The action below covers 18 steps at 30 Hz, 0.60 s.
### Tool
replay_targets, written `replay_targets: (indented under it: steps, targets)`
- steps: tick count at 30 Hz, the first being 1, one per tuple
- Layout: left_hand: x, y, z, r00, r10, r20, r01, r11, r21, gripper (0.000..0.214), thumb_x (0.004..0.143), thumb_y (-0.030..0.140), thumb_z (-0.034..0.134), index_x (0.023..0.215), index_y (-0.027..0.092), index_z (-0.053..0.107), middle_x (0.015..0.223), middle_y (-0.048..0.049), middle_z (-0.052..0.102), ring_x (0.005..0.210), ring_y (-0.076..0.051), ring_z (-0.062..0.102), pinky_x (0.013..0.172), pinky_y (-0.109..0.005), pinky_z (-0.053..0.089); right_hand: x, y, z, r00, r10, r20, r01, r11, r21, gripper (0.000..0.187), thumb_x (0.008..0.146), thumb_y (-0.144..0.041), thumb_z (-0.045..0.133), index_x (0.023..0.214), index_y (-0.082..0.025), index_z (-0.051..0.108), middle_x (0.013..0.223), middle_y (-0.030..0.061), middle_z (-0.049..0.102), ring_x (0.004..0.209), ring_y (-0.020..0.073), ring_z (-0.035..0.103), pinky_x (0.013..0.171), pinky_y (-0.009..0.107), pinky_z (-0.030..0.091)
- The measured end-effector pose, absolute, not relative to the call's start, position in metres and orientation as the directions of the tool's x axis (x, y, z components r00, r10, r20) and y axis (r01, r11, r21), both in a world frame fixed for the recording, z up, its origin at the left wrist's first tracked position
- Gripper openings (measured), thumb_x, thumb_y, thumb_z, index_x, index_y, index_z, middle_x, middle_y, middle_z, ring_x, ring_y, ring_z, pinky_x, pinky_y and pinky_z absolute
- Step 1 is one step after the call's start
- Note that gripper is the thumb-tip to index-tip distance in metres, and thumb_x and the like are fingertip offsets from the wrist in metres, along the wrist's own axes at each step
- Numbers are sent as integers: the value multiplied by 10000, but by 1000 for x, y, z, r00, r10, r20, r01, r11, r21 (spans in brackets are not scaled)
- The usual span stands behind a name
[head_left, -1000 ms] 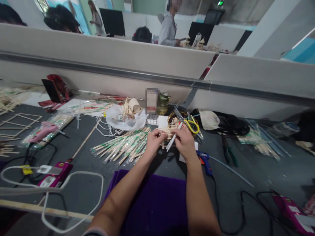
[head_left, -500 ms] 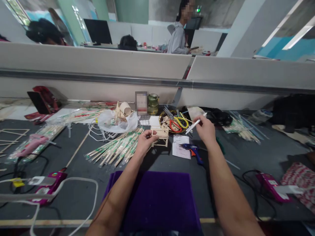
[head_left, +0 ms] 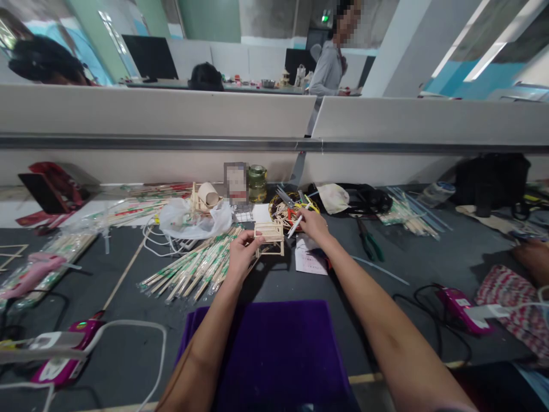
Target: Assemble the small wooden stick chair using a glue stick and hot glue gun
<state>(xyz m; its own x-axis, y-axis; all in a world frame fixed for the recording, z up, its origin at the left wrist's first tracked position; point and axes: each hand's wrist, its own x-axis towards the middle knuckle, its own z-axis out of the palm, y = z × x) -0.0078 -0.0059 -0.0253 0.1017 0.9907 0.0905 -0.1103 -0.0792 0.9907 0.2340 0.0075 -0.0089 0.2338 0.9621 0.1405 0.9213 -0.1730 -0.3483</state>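
Note:
My left hand (head_left: 241, 256) grips a small frame of wooden sticks (head_left: 270, 236) by its left side, and the frame stands on the dark table. My right hand (head_left: 314, 224) is closed on a white pen (head_left: 295, 225) just right of the frame, at the edge of a round basket (head_left: 274, 207) that holds scissors and sticks. A white paper slip (head_left: 309, 260) lies under my right wrist.
A pile of wrapped chopsticks (head_left: 195, 264) lies left of the frame. A purple cloth (head_left: 274, 349) covers the near table. Glue guns (head_left: 30, 273), green pliers (head_left: 369, 243), cables and a plastic bag (head_left: 189, 217) lie around. A grey partition (head_left: 171, 134) closes the back. Another person's hand (head_left: 534, 257) rests at the right.
My right hand lifted the pen off the frame and out to the right, then came back down to the basket's edge. The left hand kept its hold on the frame.

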Motion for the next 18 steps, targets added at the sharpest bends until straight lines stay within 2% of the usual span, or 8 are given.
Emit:
replay_targets:
  steps: [6,11,14,18]
  targets:
    - [-8,-4,-32,105,992,70,-151,-53,987,346,615,427,835,812,164,726,708,-4,656,610,-111,526,614,-249,408,212,11,-13,167,980,104,936,-124,-330,268,884,-123,499,1047,-208,695,1025,120,723,1025,256,633,837,312,449]
    - [-7,-6,-32,103,991,83,-169,-65,983,327,630,411,840,818,166,731,703,-1,666,592,-103,521,595,-241,402,216,5,-11,190,971,149,899,-111,-424,303,866,-134,499,1093,-186,692,1065,147,718,1082,280,608,925,363,457]
    - [-7,-9,-30,109,991,83,-195,-61,979,336,629,429,842,810,169,730,713,-7,672,624,-114,543,623,-245,424,239,-1,-12,281,941,188,839,-146,-524,445,841,-111,447,1244,-163,627,1075,134,715,1007,253,640,894,366,497]
    - [-6,-12,-27,91,992,93,-215,-71,974,345,647,470,825,793,169,736,761,-22,674,677,-128,567,680,-258,454,290,-5,-20,445,872,205,696,-193,-691,662,806,-159,418,1467,-120,393,1122,129,682,861,202,662,712,318,563]
